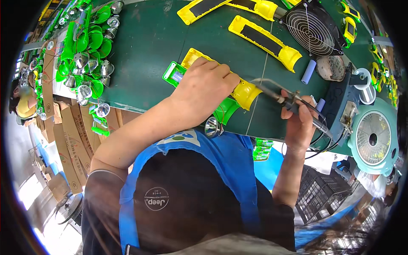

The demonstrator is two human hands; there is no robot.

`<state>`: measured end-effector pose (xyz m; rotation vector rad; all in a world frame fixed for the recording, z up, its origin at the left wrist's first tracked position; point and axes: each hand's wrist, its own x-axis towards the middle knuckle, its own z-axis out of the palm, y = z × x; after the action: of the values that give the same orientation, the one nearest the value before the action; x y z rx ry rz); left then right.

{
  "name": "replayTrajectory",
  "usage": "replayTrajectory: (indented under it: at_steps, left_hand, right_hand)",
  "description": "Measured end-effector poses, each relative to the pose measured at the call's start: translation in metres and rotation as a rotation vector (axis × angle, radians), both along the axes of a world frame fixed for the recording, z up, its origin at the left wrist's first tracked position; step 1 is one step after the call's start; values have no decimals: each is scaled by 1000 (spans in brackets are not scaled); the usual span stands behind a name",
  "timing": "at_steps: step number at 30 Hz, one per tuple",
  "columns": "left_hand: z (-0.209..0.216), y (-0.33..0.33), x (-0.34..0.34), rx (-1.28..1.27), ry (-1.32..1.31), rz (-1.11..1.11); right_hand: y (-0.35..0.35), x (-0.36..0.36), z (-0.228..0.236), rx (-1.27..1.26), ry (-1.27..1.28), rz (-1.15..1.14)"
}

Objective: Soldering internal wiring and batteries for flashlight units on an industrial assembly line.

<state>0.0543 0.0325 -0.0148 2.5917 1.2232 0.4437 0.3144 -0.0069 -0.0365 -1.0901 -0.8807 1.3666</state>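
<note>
My left hand [204, 91] is closed, back up, over a yellow flashlight shell half [246, 94] and a green shell [173, 74] lying against it; its fingertips are mostly hidden. A blue cylinder shows inside the green shell. Below the green part, at the bench edge, a silver reflector [212, 126] hangs on thin wires. My right hand [299, 121] grips a soldering iron [272, 94] fitted with a thin curved guide tube. Its tip points left, close to the yellow shell's wide end; whether they touch I cannot tell. Dark cables trail from the iron.
Other yellow shell halves [265, 42] lie on the green bench [148, 38]. Rightward are a black fan [308, 27], a blue cylindrical cell [309, 71], a solder spool [364, 80] and a teal fan [373, 138]. Green shells with reflectors [87, 59] crowd the left. Cartons [74, 144] stand below.
</note>
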Motion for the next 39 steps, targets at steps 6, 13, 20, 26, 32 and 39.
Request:
replayTrajectory:
  at_steps: [6,13,20,26,32,39]
  left_hand:
    - [11,9,5,-92,133,-95]
    - [8,13,5,7,172,-128]
    - [10,14,6,-24,144,-131]
    - [12,14,8,-75,158,-124]
    - [11,14,7,-70,195,-103]
    - [13,14,11,-63,220,-104]
  right_hand:
    - [6,-9,14,-70,-254,104]
    - [5,-12,13,-90,-337,141]
    - [3,-11,9,-7,-352,153]
    - [-9,-6,10,-48,-297,41]
    - [-21,-12,-2,91,-182,-183]
    - [-21,-60,-14,307,-279,-111]
